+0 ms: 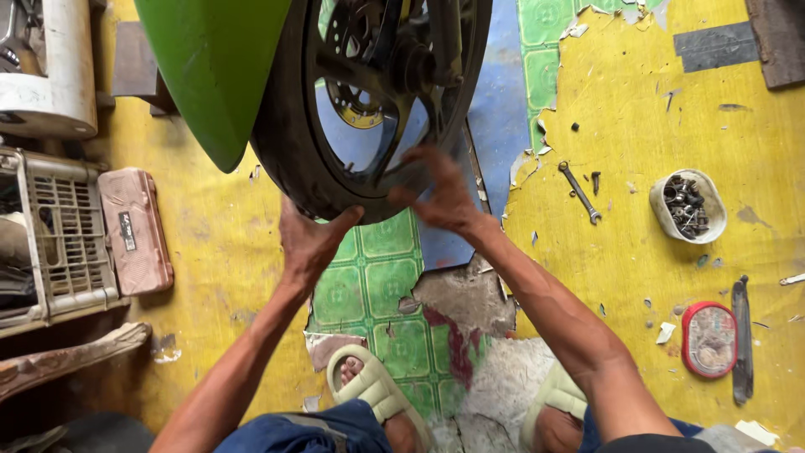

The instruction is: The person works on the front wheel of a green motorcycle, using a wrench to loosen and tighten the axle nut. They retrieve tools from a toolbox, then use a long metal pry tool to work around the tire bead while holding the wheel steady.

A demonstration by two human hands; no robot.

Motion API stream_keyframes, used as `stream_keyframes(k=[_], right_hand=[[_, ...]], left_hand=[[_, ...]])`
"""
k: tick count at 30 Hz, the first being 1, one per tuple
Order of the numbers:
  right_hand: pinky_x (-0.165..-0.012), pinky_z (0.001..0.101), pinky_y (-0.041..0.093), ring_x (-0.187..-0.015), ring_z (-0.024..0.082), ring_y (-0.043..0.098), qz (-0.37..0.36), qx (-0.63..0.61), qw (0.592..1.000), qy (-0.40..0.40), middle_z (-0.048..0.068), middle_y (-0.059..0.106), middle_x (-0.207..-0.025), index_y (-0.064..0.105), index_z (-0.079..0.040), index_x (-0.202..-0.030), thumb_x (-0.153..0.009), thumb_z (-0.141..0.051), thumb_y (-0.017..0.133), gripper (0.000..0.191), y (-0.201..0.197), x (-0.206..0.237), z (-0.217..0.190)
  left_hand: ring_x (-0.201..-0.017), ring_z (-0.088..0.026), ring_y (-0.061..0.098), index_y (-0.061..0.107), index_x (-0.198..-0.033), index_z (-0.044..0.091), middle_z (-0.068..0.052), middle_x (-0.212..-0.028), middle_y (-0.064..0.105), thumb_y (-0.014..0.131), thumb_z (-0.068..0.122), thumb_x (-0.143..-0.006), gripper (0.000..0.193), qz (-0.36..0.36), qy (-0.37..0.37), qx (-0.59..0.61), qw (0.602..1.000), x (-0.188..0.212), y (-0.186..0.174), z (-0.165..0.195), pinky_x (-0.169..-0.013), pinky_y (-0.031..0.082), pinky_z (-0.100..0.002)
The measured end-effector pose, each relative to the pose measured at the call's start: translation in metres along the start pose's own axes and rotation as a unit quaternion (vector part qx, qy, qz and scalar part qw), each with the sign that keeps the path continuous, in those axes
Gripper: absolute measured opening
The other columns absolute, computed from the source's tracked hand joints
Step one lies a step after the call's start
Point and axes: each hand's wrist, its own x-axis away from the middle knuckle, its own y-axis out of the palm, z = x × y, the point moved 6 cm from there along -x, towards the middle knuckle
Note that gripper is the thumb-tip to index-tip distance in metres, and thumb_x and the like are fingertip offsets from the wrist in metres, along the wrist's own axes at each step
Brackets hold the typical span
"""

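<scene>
A black motorcycle front wheel (289,151) with a dark spoked rim hangs just above the floor, under a green fender (210,59). My left hand (309,243) cups the underside of the tyre, thumb up against the rubber. At the tyre's lower right side my right hand (440,193) presses with fingers spread, reaching onto the rim. A brake disc (352,105) shows through the spokes. Both forearms reach up from the bottom of the view.
A spanner (579,191) and a bolt (595,181) lie on the yellow floor to the right. Farther right sit a bowl of bolts (688,205), a red round tin (708,338) and a dark file (742,335). Left are a pink case (134,231) and a plastic crate (63,235). My sandalled feet (377,390) are below.
</scene>
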Motion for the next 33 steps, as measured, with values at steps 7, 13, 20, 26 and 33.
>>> stream_keyframes(k=[7,13,20,26,33], right_hand=[[-0.107,0.0470,0.046,-0.117,0.032,0.067,-0.223,0.055,0.970,-0.080,0.019,0.071,-0.119,0.067,0.003,-0.118,-0.069,-0.057,0.090,0.081,0.054,-0.022,0.010],[-0.100,0.0392,0.054,-0.116,0.026,0.071,-0.343,-0.075,0.936,-0.009,0.013,0.074,-0.124,0.067,-0.003,-0.128,-0.074,-0.050,0.085,0.073,0.070,-0.041,0.006],[-0.104,0.0397,0.055,-0.119,0.026,0.069,-0.294,-0.177,0.938,-0.043,0.012,0.075,-0.127,0.068,-0.006,-0.130,-0.081,-0.047,0.088,0.067,0.078,-0.047,-0.010],[-0.095,0.0445,0.053,-0.110,0.038,0.067,-0.166,0.059,0.973,-0.149,0.025,0.069,-0.120,0.064,0.006,-0.129,-0.070,-0.053,0.093,0.087,0.054,-0.043,-0.025],[-0.092,0.0405,0.055,-0.100,0.029,0.071,-0.019,0.031,0.999,-0.004,0.011,0.070,-0.102,0.066,-0.005,-0.105,-0.083,-0.034,0.093,0.045,-0.017,-0.013,0.010]], left_hand=[[-0.099,-0.020,0.070,0.060,-0.123,-0.001,-0.011,-0.110,0.072,0.085,0.013,-0.066,0.064,0.023,-0.063,-0.048,0.997,0.001,0.005,-0.044,-0.086,0.058,-0.034],[-0.090,-0.018,0.071,0.065,-0.112,0.000,-0.008,-0.100,0.074,0.085,0.013,-0.066,0.052,0.036,-0.021,-0.019,0.999,-0.010,-0.003,-0.042,-0.081,0.059,-0.032],[-0.089,-0.015,0.068,0.066,-0.110,0.000,-0.005,-0.099,0.073,0.084,0.012,-0.068,0.048,0.041,0.007,-0.025,0.999,-0.023,-0.008,-0.037,-0.081,0.058,-0.031],[-0.110,-0.015,0.066,0.057,-0.132,-0.001,-0.008,-0.120,0.069,0.082,0.007,-0.075,0.062,0.006,0.013,0.018,1.000,-0.038,-0.015,-0.001,-0.097,0.056,-0.030],[-0.103,-0.015,0.067,0.051,-0.130,0.003,-0.005,-0.116,0.068,0.088,0.014,-0.069,0.073,0.020,-0.062,0.035,0.997,0.006,0.019,-0.024,-0.091,0.055,-0.030]])
